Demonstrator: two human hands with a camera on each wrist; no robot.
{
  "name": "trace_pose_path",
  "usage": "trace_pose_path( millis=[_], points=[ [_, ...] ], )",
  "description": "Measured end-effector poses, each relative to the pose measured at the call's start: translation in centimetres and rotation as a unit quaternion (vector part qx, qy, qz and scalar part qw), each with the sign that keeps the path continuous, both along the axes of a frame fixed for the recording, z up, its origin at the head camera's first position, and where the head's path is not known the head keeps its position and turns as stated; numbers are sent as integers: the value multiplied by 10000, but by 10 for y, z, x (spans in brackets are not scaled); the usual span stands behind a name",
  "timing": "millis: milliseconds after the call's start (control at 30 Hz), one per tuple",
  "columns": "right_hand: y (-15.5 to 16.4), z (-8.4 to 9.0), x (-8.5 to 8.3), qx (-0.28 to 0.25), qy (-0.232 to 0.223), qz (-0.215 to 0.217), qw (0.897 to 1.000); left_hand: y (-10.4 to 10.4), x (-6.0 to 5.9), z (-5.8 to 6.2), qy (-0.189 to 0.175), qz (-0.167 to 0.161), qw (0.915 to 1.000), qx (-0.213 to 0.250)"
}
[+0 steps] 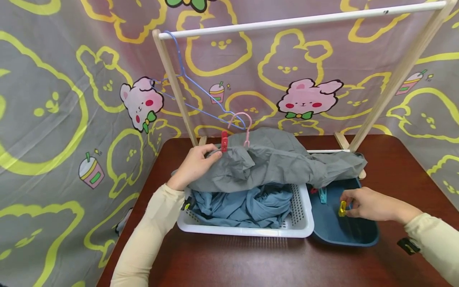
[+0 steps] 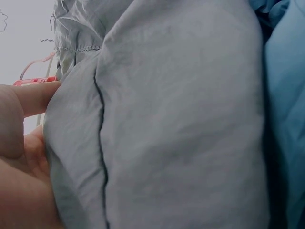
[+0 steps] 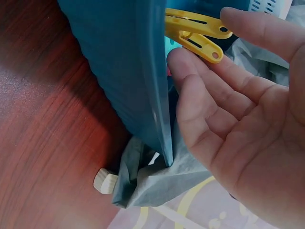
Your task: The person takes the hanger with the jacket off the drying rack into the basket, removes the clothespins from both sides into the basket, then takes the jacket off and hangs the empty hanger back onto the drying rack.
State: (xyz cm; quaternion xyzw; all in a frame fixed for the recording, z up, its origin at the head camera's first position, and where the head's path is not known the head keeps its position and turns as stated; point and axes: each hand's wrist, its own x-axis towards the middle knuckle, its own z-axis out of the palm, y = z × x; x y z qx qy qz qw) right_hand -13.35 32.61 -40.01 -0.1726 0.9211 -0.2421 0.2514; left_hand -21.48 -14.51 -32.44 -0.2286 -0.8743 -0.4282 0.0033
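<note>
Left hand point(image 1: 195, 165) grips grey garment point(image 1: 272, 161) beside red peg point(image 1: 224, 142), over white basket point(image 1: 297, 227). Right hand point(image 1: 365, 204) pinches yellow peg point(image 1: 342, 209) in blue tray point(image 1: 358, 239).

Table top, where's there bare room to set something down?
Bare wood on the table runs along the near edge, before the white basket and blue tray, between both sleeves. Another patch lies right of the tray. Behind, it is crowded: grey cloth, rack legs, left hand and right hand.
</note>
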Motion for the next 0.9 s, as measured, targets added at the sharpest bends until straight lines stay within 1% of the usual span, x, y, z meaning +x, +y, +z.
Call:
trace_pose_path(
  millis=[200,400,533,633,700,900],
  points=[
    [2,-3,-4,267,25,-59,9996,0,-1,0,-38,-41,10000,16],
    [3,-4,-5,323,268,60,9991,0,-1,0,-48,-12,10000,8],
    [4,0,-4,388,398,100,9984,2,-2,-1,-56,-59,10000,33],
    [3,3,-6,380,376,92,9985,2,-2,0,-69,-59,10000,27],
    [1,5,-9,342,331,123,9988,-1,-1,1,-53,0,10000,13],
    [5,11,-13,232,22,279,9993,2,-2,1,2,40,9999,-105]
  ],
)
